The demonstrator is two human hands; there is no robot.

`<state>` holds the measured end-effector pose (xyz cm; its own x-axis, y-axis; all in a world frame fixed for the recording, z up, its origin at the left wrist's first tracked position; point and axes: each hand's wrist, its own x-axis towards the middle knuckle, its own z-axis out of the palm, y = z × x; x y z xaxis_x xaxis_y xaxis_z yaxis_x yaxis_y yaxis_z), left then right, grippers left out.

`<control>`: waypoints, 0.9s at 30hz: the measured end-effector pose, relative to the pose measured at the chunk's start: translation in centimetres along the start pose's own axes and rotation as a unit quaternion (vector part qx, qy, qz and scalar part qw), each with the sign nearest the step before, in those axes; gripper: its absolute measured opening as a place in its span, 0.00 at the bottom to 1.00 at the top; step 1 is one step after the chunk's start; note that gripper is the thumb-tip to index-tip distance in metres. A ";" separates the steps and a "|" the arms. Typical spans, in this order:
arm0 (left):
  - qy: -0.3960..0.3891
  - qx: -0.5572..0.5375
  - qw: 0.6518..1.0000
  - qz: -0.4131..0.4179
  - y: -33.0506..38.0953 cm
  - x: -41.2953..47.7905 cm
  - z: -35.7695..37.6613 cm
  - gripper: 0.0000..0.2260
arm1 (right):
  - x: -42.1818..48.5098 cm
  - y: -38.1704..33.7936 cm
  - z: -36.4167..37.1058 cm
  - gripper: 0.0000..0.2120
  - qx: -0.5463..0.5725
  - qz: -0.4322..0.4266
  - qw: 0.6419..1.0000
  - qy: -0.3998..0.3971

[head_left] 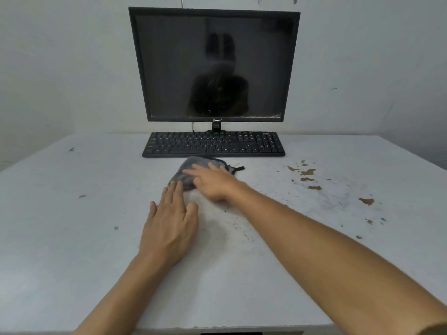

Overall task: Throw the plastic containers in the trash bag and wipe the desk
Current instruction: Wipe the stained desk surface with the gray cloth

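Near back edge of desk (72, 238), just before keyboard (212, 143): cloth (193, 164) pinned under right hand (212, 182), fingers (193, 168) straight, spread. Left hand (169, 226) flat on desk, at cloth's near corner. Risks: shoving cloth into keyboard; smearing stains (307, 172) by right edge instead of lifting them.

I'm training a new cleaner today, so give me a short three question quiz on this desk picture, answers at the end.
1. True or false: the right hand presses flat on the grey cloth.
2. The brown stains lie: A left of the cloth, B right of the cloth, C under the right hand.
3. Fill in: the left hand lies flat on the ____.
Key: 1 true; 2 B; 3 desk.
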<state>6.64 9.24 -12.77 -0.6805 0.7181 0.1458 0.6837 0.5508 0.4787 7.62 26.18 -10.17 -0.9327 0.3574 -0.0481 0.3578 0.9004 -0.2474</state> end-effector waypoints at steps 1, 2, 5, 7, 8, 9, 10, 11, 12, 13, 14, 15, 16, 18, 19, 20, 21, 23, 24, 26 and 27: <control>-0.007 -0.002 1.000 -0.006 0.1 -0.1 0.0 0.31 | -0.2 1.3 -0.3 0.24 0.002 0.023 1.000 0.005; -0.012 0.004 1.000 -0.007 0.2 -0.2 -0.1 0.30 | -0.6 2.6 -0.6 0.24 0.005 0.046 0.999 0.009; -0.023 0.022 0.999 0.007 0.2 -0.4 -0.2 0.29 | -3.1 6.2 -1.3 0.24 0.024 0.095 0.995 0.025; -0.029 0.020 0.999 0.008 0.3 -0.5 -0.2 0.28 | -5.7 7.1 -1.5 0.25 0.031 0.085 0.996 0.023; -0.030 0.018 0.999 0.011 0.4 -0.5 -0.2 0.28 | -7.1 7.1 -1.5 0.25 0.033 0.071 0.997 0.016; -0.032 0.020 0.999 0.015 0.4 -0.5 -0.2 0.28 | -8.7 7.1 -1.4 0.26 0.036 0.052 0.998 0.005; -0.033 0.023 0.999 0.021 0.3 -0.5 -0.2 0.28 | -10.3 7.0 -1.4 0.26 0.040 0.030 0.999 -0.009; -0.034 0.022 0.999 0.029 0.3 -0.5 -0.2 0.28 | -12.0 6.9 -1.4 0.28 0.041 0.008 0.999 -0.026; -0.034 0.016 0.999 0.038 0.3 -0.6 -0.2 0.28 | -13.7 6.7 -1.4 0.29 0.039 -0.010 0.998 -0.041; -0.030 0.006 0.998 0.051 0.2 -0.7 -0.2 0.27 | -15.4 6.5 -1.4 0.30 0.036 -0.023 0.998 -0.055; -0.023 -0.008 0.997 0.067 0.4 -0.8 -0.2 0.26 | -17.1 6.1 -1.5 0.31 0.033 -0.032 0.997 -0.068; -0.016 -0.024 0.996 0.085 0.6 -0.9 -0.3 0.25 | -18.6 5.7 -1.7 0.32 0.035 -0.040 0.995 -0.083; -0.014 -0.040 0.994 0.099 0.9 -1.1 -0.5 0.24 | -19.9 5.3 -2.0 0.32 0.045 -0.044 0.993 -0.102; -0.031 -0.070 0.992 0.100 1.7 -1.4 -0.8 0.24 | -22.0 5.0 -3.0 0.33 0.102 -0.044 0.984 -0.137; -0.044 -0.077 0.991 0.096 2.2 -1.6 -0.9 0.24 | -22.5 5.2 -3.6 0.32 0.144 -0.040 0.979 -0.141; -0.052 -0.071 0.991 0.098 2.7 -1.8 -1.0 0.26 | -22.8 5.5 -4.2 0.29 0.184 -0.031 0.975 -0.121; -0.057 -0.054 0.992 0.102 3.3 -1.8 -1.0 0.27 | -22.9 6.1 -4.5 0.26 0.213 -0.009 0.974 -0.073; -0.059 -0.020 0.992 0.106 4.9 -1.8 -0.8 0.30 | -22.8 7.5 -4.9 0.17 0.221 0.058 0.972 0.055; -0.065 -0.013 0.993 0.103 5.6 -1.6 -0.6 0.31 | -22.8 8.0 -4.9 0.13 0.202 0.095 0.969 0.101; -0.093 -0.031 0.992 0.080 7.1 -1.0 -0.1 0.34 | -23.0 8.7 -4.5 0.05 0.146 0.181 0.962 0.140; -0.109 -0.058 0.990 0.061 7.7 -0.7 0.0 0.35 | -23.1 8.8 -4.2 0.09 0.113 0.218 0.959 0.139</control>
<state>12.44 12.97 -9.20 -0.5130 0.8580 0.0248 0.7137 0.4103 0.5677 32.49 26.89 -7.19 -0.6374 0.7683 0.0579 0.6631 0.5853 -0.4666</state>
